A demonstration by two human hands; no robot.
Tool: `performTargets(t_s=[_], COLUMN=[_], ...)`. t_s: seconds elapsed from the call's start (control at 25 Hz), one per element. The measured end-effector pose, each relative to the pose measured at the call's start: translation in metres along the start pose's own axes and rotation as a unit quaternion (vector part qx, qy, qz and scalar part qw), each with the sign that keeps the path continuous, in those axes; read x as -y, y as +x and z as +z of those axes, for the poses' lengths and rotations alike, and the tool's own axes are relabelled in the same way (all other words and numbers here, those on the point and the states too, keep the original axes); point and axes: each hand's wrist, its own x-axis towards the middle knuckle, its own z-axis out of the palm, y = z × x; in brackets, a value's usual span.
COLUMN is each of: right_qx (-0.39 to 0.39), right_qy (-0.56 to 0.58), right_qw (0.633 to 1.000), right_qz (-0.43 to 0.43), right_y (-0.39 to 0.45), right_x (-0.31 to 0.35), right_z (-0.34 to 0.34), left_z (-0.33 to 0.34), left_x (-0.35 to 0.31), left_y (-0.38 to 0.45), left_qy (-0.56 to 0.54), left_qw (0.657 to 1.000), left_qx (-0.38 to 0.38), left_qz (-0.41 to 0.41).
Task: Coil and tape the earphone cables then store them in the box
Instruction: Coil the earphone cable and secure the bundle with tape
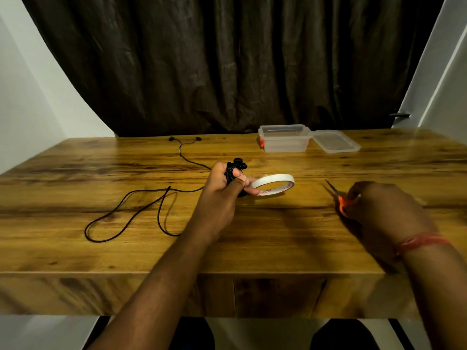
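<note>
My left hand (222,188) is closed around a coiled black earphone cable (236,165) and also pinches the near rim of a white tape roll (274,184), held just above the table's middle. My right hand (379,208) grips orange-handled scissors (340,199) at the right, blades pointing away to the upper left. A second black earphone (141,210) lies uncoiled on the left of the table, its two earbuds near the far edge. The clear plastic box (284,138) stands open at the back right.
The box's clear lid (334,141) lies flat just right of the box. The wooden table (252,236) has its front edge close to me. A dark curtain hangs behind the far edge, with white walls on both sides.
</note>
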Motion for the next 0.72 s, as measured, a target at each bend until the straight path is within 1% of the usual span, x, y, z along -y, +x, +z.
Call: performTargets(t_s=[0.04, 0.12, 0.24, 0.32, 0.4, 0.52, 0.72], right_qx=[-0.010, -0.012, 0.002, 0.027, 0.050, 0.066, 0.095], right_qy=[0.028, 0.134, 0.315, 0.398, 0.431, 0.430, 0.439], right_qw=[0.999, 0.990, 0.947, 0.913, 0.895, 0.892, 0.886], right_qz=[-0.022, -0.043, -0.068, -0.087, -0.104, -0.124, -0.117], right_y=[-0.007, -0.020, -0.038, -0.053, -0.064, -0.073, -0.073], right_x=[0.009, 0.030, 0.054, 0.069, 0.086, 0.108, 0.121], right_z=[0.003, 0.004, -0.002, -0.006, -0.002, 0.019, 0.036], left_z=[0.000, 0.001, 0.003, 0.003, 0.003, 0.004, 0.001], left_x=[0.001, 0.003, 0.004, 0.006, 0.008, 0.007, 0.005], left_y=[0.000, 0.000, -0.001, -0.002, -0.002, -0.002, -0.003], left_qy=[0.001, 0.002, -0.007, -0.009, -0.006, -0.025, -0.064], left_qw=[1.000, 1.000, 1.000, 1.000, 1.000, 0.999, 0.998], left_qx=[-0.005, -0.015, -0.016, -0.015, -0.017, -0.020, -0.020], left_qz=[-0.002, -0.007, -0.012, -0.011, -0.005, -0.005, -0.018])
